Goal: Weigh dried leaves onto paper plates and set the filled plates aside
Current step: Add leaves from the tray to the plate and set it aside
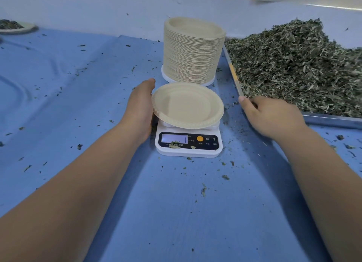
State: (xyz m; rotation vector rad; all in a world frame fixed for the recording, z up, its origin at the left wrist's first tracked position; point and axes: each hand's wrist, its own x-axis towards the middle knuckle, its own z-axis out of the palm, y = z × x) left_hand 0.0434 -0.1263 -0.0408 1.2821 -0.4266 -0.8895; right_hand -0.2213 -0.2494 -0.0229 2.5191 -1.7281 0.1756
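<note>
While the left hand [140,109] holds the left rim of an empty paper plate [188,105], thumb on the far edge and fingers hidden beneath, the plate sits slightly tilted on the white scale [189,150] in the middle of the blue cloth [78,85]. The scale's display [174,138] is lit, with leaf crumbs lying on it. Just beyond the scale stands a tall stack of plates [193,52]. To the right, a metal tray [333,120] carries a heap of dried leaves [293,62]. The right hand [274,117] hovers at the tray's near left corner, fingers curled under; I cannot tell whether it holds anything. At the far left lies a filled plate [25,27]. Loose bits of leaf dot the cloth.
</note>
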